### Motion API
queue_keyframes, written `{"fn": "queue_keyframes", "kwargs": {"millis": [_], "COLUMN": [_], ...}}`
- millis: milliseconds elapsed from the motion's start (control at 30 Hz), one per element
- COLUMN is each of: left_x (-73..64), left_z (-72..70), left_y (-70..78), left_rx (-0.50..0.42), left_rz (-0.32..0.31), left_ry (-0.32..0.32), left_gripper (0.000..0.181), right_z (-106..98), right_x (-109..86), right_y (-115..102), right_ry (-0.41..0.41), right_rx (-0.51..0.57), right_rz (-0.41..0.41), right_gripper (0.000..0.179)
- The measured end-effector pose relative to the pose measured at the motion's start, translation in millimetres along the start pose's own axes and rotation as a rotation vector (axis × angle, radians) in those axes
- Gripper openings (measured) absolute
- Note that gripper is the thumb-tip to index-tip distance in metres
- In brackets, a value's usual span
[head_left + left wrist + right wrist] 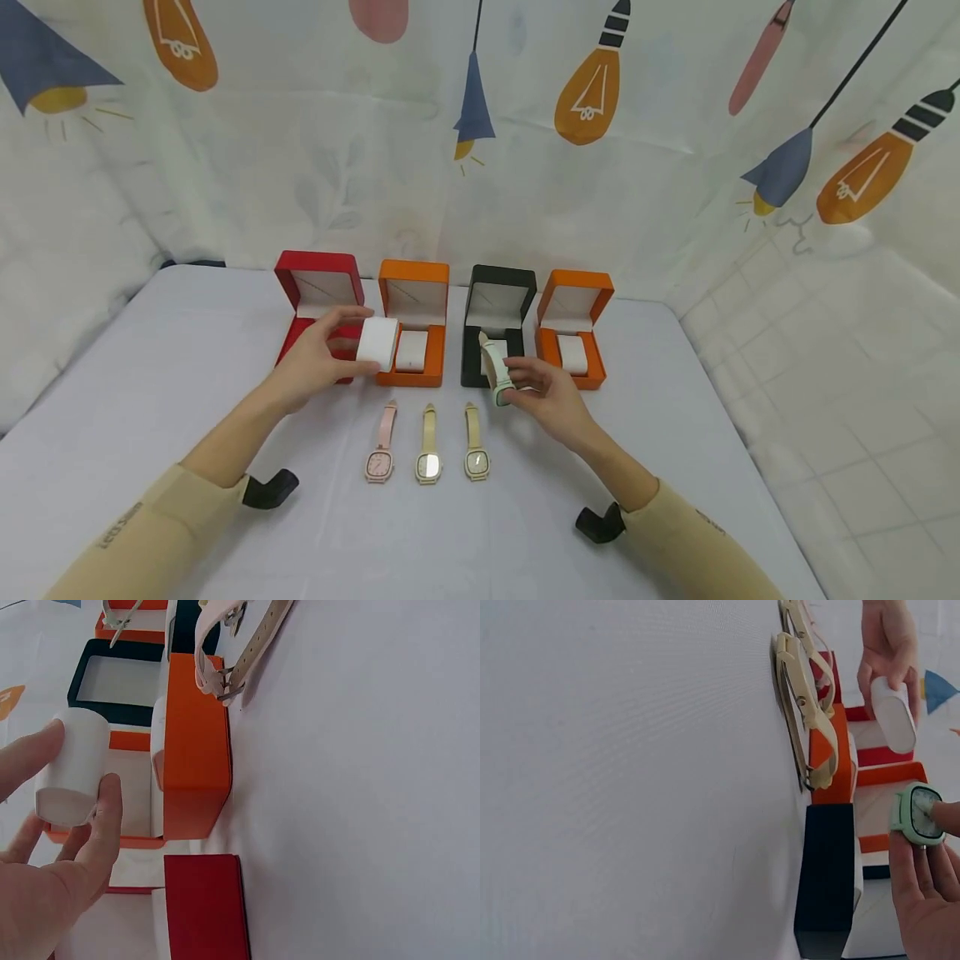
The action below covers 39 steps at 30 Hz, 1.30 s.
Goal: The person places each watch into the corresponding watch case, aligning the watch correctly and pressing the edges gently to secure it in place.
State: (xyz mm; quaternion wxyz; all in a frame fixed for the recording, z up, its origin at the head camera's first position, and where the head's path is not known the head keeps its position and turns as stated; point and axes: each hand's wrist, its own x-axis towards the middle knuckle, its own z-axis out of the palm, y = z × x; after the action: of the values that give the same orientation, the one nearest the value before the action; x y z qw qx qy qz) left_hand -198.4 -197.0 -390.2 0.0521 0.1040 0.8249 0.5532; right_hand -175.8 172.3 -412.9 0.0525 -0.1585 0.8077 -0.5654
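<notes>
The pink watch (379,465) and two yellow watches (429,468) lay nearest, on the surface (480,546) in front of the black box (471,360) and leftward. Near that box, the right hand's (551,400) fingers were clamped on the green watch (495,368). Left of it, the left hand's (318,357) fingers gripped the white cushion (377,343). The red box (318,262) and orange box (412,380) stood open left of it.
</notes>
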Motion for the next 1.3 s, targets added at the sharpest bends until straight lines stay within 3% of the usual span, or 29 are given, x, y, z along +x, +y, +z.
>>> {"fn": "queue_keyframes", "kwargs": {"millis": [200,400,733,1300], "left_x": [-1.9,0.5,-0.5,1.5], "left_z": [12.0,24.9,41.9,64.0], "left_y": [1.4,1.0,4.2,10.9], "left_rx": [-0.015,-0.096,-0.164,-0.207], "left_rz": [0.011,0.013,0.069,0.048], "left_ry": [-0.031,-0.043,-0.041,-0.098], "left_gripper": [0.075,0.074,0.071,0.07], "right_z": [0,0,0,4], "right_x": [1.6,4.9,10.6,18.7], "right_y": [-3,0,-1,-9], "right_ry": [-0.006,-0.008,0.009,0.003], "right_rx": [0.015,0.037,0.063,0.046], "right_rz": [0.038,0.015,-0.013,-0.013], "right_gripper": [0.045,0.044,0.045,0.044]}}
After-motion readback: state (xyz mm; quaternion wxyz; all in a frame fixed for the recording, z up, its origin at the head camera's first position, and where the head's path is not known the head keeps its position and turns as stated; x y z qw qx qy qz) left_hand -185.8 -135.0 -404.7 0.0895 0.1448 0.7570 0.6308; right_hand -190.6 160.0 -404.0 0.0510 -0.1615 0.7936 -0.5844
